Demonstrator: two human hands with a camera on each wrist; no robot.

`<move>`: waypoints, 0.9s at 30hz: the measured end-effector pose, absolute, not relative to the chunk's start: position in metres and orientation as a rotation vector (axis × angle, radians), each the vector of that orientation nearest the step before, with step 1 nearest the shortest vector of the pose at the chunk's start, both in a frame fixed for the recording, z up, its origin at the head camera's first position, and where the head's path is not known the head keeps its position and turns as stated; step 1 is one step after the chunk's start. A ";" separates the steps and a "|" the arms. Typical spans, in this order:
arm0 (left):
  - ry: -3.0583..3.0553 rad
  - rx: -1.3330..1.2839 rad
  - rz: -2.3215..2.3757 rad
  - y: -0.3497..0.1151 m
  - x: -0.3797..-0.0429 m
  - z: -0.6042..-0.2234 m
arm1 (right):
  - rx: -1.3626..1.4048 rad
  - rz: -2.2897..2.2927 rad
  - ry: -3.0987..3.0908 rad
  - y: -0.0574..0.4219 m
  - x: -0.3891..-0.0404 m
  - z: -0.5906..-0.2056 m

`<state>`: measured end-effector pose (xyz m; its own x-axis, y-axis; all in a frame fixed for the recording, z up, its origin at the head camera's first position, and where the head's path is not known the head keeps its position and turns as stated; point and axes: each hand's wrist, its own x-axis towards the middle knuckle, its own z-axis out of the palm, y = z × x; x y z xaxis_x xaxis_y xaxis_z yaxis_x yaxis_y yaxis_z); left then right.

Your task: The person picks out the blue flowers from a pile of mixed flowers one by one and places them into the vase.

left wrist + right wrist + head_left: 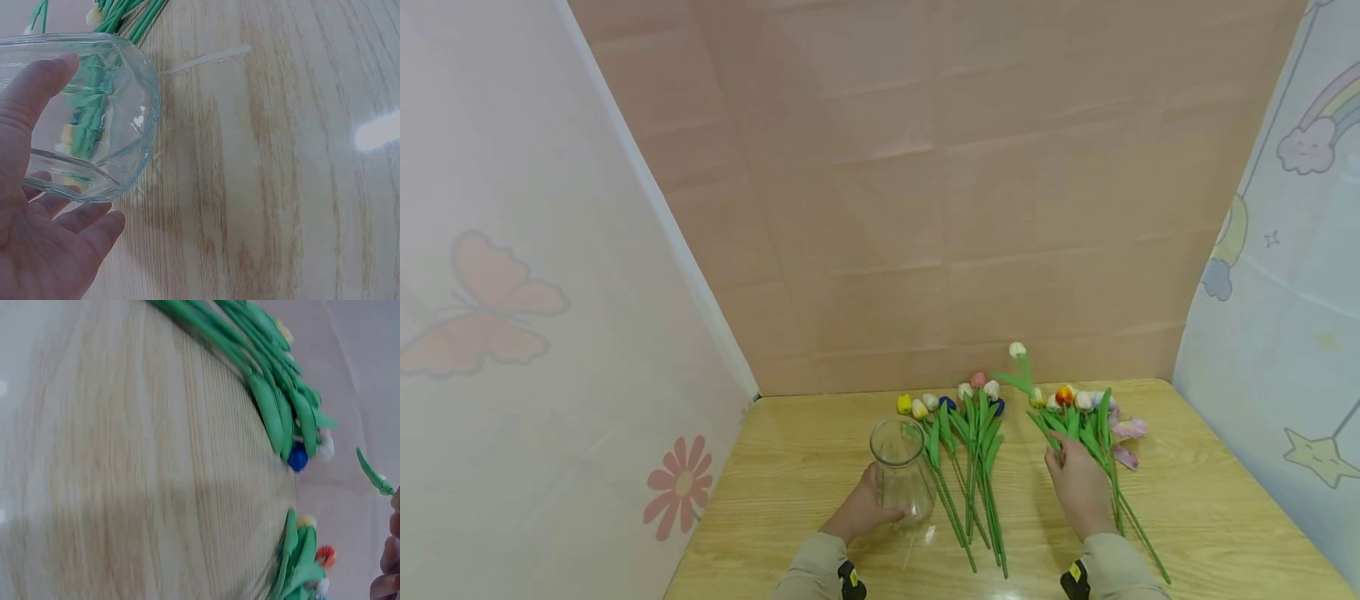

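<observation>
My left hand (pixel 863 508) grips a clear glass vase (pixel 912 487) by its body, thumb on one side and fingers on the other. In the left wrist view the thick base of the vase (pixel 140 119) faces the camera, and green stems show through the glass. At the right, my right hand (pixel 1081 483) pinches a white artificial tulip (pixel 1017 350), its head raised above the others. Only the fingertips and a green leaf (pixel 374 475) of that tulip show at the right edge of the right wrist view.
Between the hands lie artificial tulips (pixel 977 458) with yellow, white, pink and blue heads. More tulips (pixel 1075 421) lie beyond and beside my right hand, with a pale purple flower (pixel 1126 429) next to them. A brown cloth (pixel 925 208) hangs behind the wooden table (pixel 797 450).
</observation>
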<state>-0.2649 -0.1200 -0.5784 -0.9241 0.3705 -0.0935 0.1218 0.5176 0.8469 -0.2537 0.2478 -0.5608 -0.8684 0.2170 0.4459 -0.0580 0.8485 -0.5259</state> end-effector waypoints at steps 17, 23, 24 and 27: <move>2.491 0.406 1.357 -0.120 -0.264 -0.574 | -0.349 0.713 -2.629 0.303 -0.235 -0.578; 2.481 0.422 1.365 -0.120 -0.264 -0.573 | -0.384 0.698 -2.700 0.306 -0.231 -0.584; 2.478 0.423 1.369 -0.120 -0.264 -0.573 | -0.386 0.693 -2.704 0.306 -0.231 -0.585; 2.478 0.423 1.371 -0.120 -0.263 -0.572 | -0.395 0.683 -2.716 0.308 -0.230 -0.588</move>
<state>-0.2631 -0.1204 -0.5716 -0.9187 0.3823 -0.0992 0.1190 0.5075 0.8534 -0.2303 0.3079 -0.5875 -0.9132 0.3362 0.2303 0.1873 0.8482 -0.4955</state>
